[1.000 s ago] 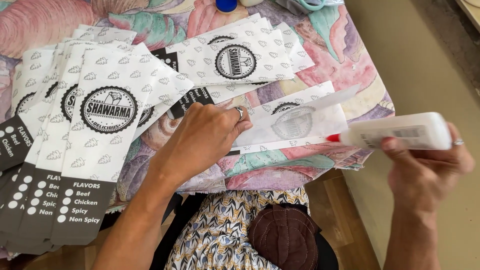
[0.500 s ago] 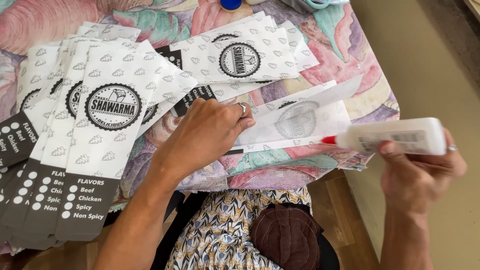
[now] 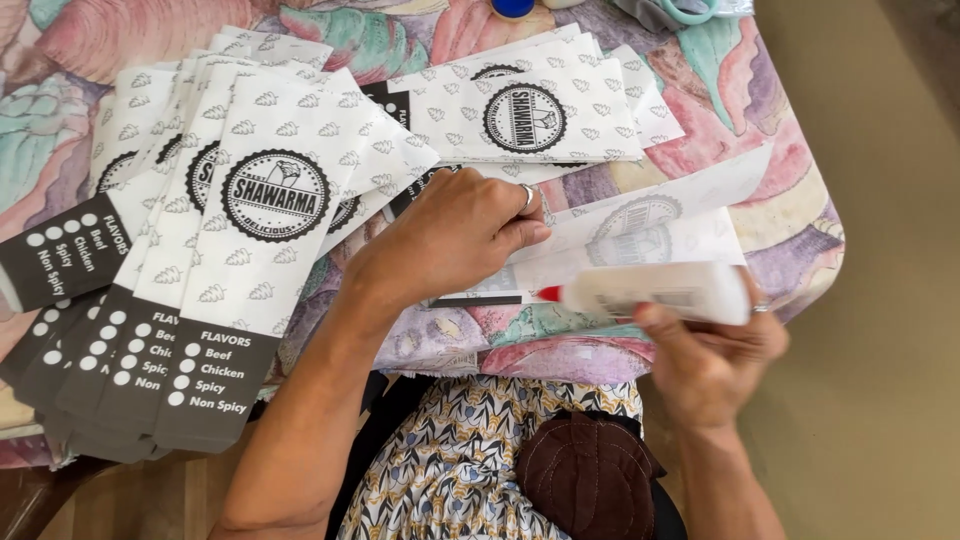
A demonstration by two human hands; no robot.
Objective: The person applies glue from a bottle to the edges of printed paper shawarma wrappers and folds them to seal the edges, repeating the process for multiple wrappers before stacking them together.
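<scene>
My left hand point(image 3: 455, 235) presses flat on a white printed paper sheet point(image 3: 660, 215) that lies face down near the table's front edge; a ring shows on one finger. My right hand point(image 3: 710, 355) grips a white glue bottle point(image 3: 665, 292) held sideways, its red tip point(image 3: 549, 294) pointing left at the sheet's near edge, close to my left hand's fingers. A fanned stack of white paper sleeves with round black emblems and dark ends point(image 3: 230, 260) lies to the left. Another stack of the same sleeves point(image 3: 530, 110) lies behind my left hand.
The table wears a pastel floral cloth point(image 3: 790, 170) whose right edge drops to a beige floor point(image 3: 880, 300). A blue cap point(image 3: 512, 8) and teal-handled scissors point(image 3: 690, 10) sit at the far edge. My patterned lap with a brown pouch point(image 3: 585, 475) is below.
My right hand has swung the glue bottle left, bringing its red tip from off the table's side in over the sheet's near edge. My left hand has stayed pressed on the sheet.
</scene>
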